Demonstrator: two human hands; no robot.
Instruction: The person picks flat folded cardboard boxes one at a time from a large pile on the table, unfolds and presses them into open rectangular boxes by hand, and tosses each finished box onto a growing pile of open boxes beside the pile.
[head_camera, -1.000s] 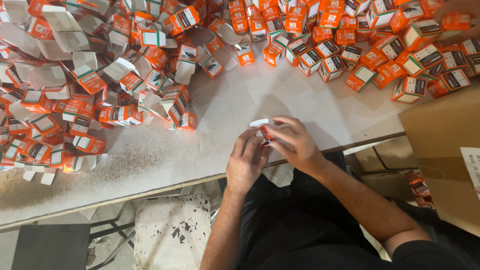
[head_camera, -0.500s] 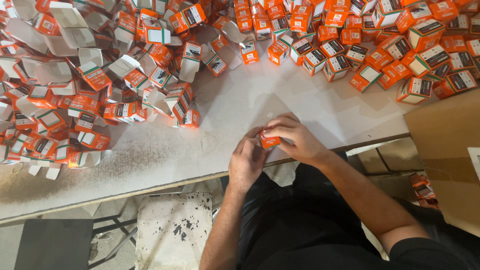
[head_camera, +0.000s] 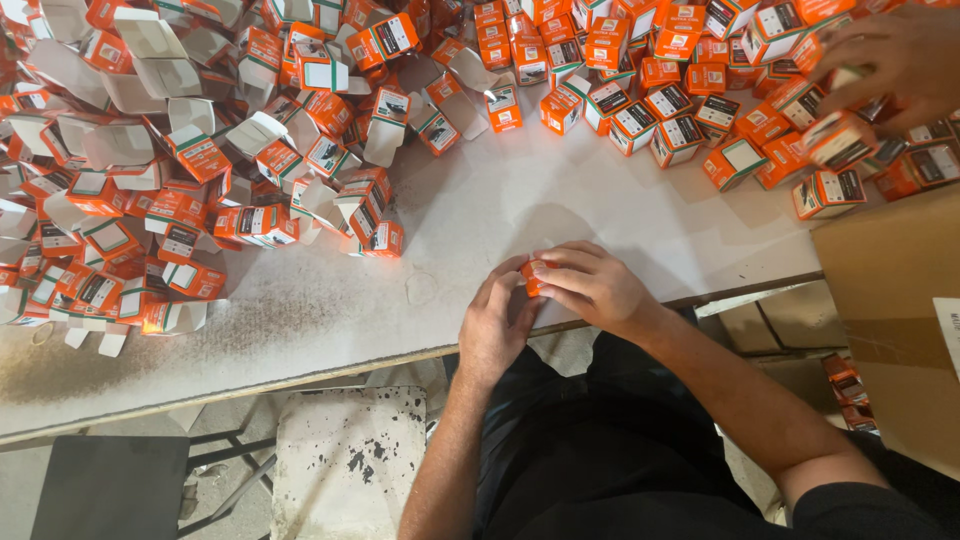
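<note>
Your left hand (head_camera: 500, 325) and right hand (head_camera: 590, 285) pinch one small orange box (head_camera: 530, 277) shut at the tabletop (head_camera: 480, 215) edge; many open-flapped boxes (head_camera: 150, 150) remain, closed ones (head_camera: 680, 100) piled beyond.

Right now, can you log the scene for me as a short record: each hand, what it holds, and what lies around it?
left hand: at the table's near edge, fingers closed on the small orange box
right hand: over the same box from the other side
box state: mostly hidden between both hands
table: white top, worn
left pile: open orange and white boxes, flaps up
right pile: closed boxes
other person's hand: top right, on the closed boxes
carton: brown, to the right
</note>
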